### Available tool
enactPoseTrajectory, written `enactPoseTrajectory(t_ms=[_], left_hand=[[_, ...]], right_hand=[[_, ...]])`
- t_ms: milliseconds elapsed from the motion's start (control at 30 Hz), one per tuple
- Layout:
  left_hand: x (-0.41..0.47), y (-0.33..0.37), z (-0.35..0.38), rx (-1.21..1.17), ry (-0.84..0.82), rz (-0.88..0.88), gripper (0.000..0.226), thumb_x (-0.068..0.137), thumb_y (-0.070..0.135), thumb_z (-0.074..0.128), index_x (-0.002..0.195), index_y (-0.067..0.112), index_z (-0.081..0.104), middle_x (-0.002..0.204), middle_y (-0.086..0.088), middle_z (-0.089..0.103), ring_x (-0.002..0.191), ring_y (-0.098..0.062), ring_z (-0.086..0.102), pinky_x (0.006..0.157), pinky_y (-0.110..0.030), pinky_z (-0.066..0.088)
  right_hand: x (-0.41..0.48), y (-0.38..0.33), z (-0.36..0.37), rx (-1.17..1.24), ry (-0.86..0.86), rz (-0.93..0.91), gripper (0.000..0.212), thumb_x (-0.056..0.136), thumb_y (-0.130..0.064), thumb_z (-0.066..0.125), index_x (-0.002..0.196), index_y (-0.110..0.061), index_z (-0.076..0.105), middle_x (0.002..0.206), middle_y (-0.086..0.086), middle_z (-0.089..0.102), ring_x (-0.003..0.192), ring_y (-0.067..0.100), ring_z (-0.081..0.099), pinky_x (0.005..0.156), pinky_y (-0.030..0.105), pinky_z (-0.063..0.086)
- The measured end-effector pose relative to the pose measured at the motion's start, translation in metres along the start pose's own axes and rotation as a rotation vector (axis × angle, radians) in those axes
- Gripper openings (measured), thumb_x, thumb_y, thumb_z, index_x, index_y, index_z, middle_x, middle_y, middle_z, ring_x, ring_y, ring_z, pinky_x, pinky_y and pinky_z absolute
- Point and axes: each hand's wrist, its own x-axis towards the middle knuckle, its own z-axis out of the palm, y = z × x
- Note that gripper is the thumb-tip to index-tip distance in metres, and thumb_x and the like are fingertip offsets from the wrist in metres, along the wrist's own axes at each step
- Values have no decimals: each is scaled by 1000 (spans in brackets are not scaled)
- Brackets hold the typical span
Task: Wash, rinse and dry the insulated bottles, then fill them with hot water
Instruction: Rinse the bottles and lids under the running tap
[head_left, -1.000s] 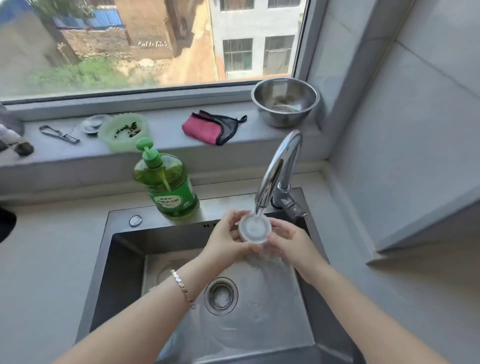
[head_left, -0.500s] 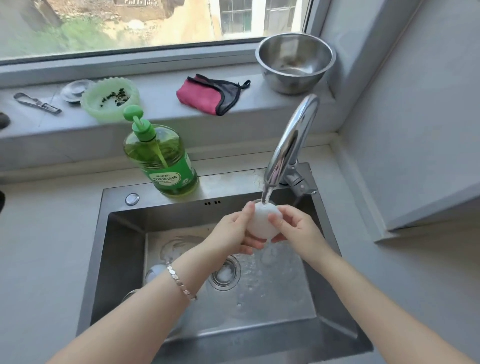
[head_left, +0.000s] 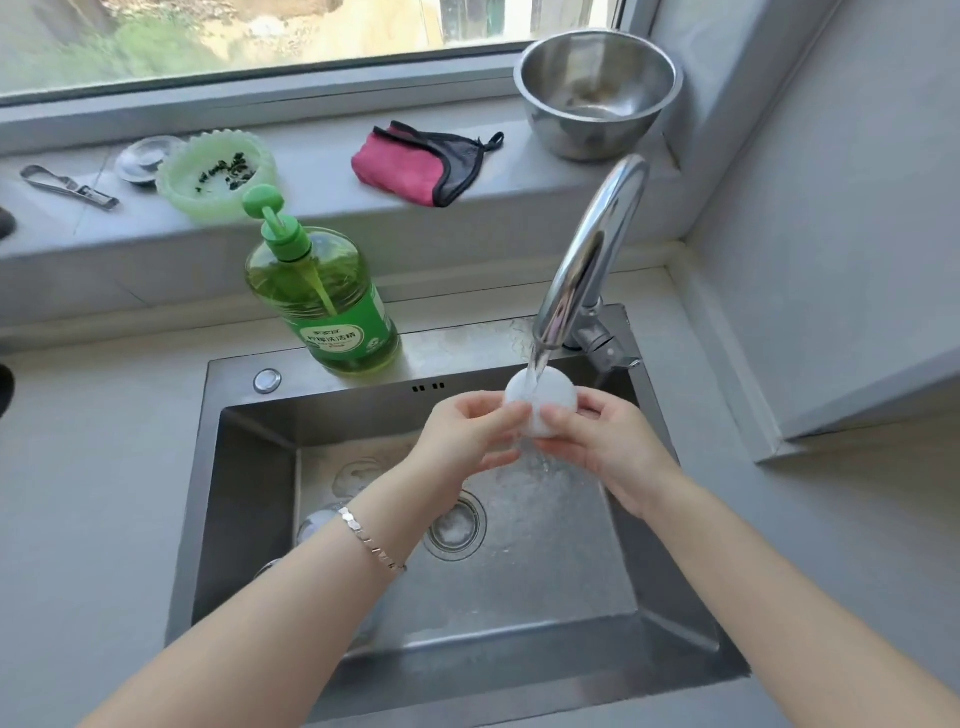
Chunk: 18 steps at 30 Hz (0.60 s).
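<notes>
Lid (head_left: 551, 394) flipped dome-up under tap (head_left: 592, 249), left hand (head_left: 462, 441) and right hand (head_left: 610, 449) fingers (head_left: 493, 413) pinching it

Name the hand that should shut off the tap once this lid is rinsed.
Right, probably. The right hand is close to the tap lever beside the faucet; the left hand holds the white lid from the far side and would cross the stream.
</notes>
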Motion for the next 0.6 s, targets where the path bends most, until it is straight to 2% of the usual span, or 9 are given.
enactPoseTrajectory(t_ms=[133, 200, 267, 333, 433, 533, 600], left_hand=[[5, 4, 15, -12, 16, -56, 35, 87, 38, 61, 101, 6, 63, 107, -16, 67, 86, -21, 68, 63, -29, 58], [4, 4, 14, -67, -29, -88, 36, 90, 39, 56, 101, 6, 63, 101, -14, 69, 81, -20, 69, 64, -28, 58], [2, 2, 7, -54, -79, -47, 30, 89, 27, 60, 107, 3, 64, 103, -15, 69, 82, -18, 69, 65, -24, 56], [1, -3, -4, -27, -88, 22, 33, 86, 16, 64, 116, 2, 62, 110, -16, 67, 87, -19, 67, 72, -25, 57], [0, -5, -14, -56, -86, 85, 26, 89, 5, 57, 115, 4, 62, 104, -12, 68, 83, -16, 66, 72, -24, 56], [-2, -3, -14, -135, -149, 75, 24, 92, 2, 49, 111, 5, 63, 99, -12, 68, 78, -19, 65, 65, -28, 56], [0, -1, -13, -206, -158, 56, 29, 95, 5, 43, 119, 0, 58, 109, -16, 66, 91, -23, 64, 77, -33, 55]], right_hand=[[-5, 1, -3, -292, 97, -286, 36, 73, 3, 73, 101, -18, 65, 89, 1, 71, 78, 8, 68, 70, 22, 56], [-5, 6, -6, -462, 105, -403, 37, 72, 4, 73, 95, -25, 68, 96, -4, 71, 89, 8, 66, 80, 26, 54], [-5, 14, -8, -636, 65, -519, 39, 73, 10, 68, 95, -23, 71, 113, -2, 66, 108, 9, 60, 92, 26, 49], [-6, 19, -6, -661, -7, -519, 43, 73, 9, 69, 99, -25, 69, 125, -4, 57, 118, 5, 52, 98, 19, 43], [-9, 22, 1, -459, -116, -370, 68, 66, 2, 79, 118, -31, 51, 125, -11, 55, 112, -1, 55, 96, 18, 45], [-7, 25, 3, -527, -13, -342, 84, 61, -8, 85, 133, -22, 43, 123, -15, 52, 111, -4, 53, 92, 10, 43], [-5, 25, 2, -605, 41, -379, 83, 61, -13, 85, 133, -19, 45, 118, -20, 48, 112, -3, 49, 92, 7, 40]])
